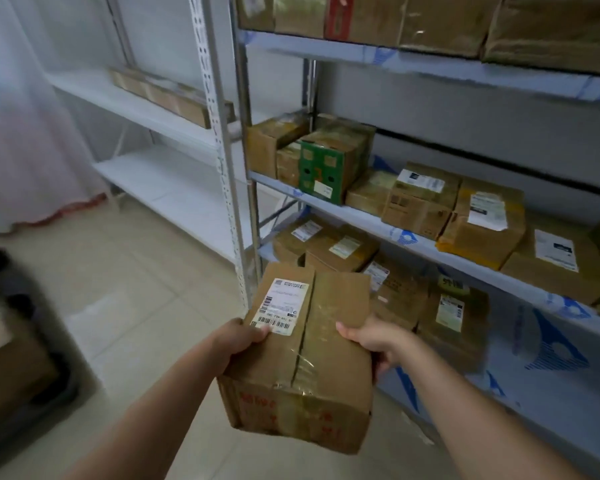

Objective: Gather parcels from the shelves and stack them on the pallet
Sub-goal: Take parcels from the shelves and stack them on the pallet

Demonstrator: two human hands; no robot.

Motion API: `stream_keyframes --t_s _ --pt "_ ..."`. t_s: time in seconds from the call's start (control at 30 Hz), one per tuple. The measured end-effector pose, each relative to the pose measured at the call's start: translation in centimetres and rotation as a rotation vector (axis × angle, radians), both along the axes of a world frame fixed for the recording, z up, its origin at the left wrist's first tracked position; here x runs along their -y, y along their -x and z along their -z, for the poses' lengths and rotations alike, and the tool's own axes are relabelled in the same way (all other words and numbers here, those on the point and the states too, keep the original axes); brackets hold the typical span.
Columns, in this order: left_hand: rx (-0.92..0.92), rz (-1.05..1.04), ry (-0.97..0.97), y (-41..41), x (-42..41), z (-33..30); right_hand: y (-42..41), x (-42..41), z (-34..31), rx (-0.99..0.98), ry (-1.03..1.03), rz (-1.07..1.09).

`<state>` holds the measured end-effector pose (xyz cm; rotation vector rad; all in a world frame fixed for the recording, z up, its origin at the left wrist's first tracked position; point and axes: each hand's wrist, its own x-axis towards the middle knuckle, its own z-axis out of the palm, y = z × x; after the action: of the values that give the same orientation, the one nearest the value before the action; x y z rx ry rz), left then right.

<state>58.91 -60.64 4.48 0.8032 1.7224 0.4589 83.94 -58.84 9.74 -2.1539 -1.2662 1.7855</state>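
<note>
A brown cardboard parcel (302,355) is held clear of the shelves in both hands: the left hand (238,341) is clamped on its left edge with the thumb over the white shipping label (279,305), and the right hand (374,341) is wrapped round its right edge, thumb on top and fingers underneath. Each grip is therefore grasping the parcel, which hangs over the tiled floor (129,289), taped seam pointing away from the person. Beyond and to the right of the grip, the metal shelves (378,216) hold many more boxes, among them a green printed box (321,174) up and ahead. The step in hand looks like the carry, with the parcel already picked and not yet stacked. Far to the left of the grip a dark, blurred shape (21,327) with cardboard on it may be the pallet, though I cannot tell for sure. The next move probably calls for turning left, keeping the box level, and lowering it flat.
</note>
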Motion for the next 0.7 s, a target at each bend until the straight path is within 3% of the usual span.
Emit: stream_keyframes --t_s 0.33,0.7 --pt "0.008 -0.344 -0.183 16.0 2.9 -5.6 17.0 -3.7 -4.7 -0.038 -0.203 -0.243" --pt "0.068 -0.631 -0.151 32.0 -1.2 -5.1 36.5 -13.9 -2.4 -0.084 -0.198 -0.46"
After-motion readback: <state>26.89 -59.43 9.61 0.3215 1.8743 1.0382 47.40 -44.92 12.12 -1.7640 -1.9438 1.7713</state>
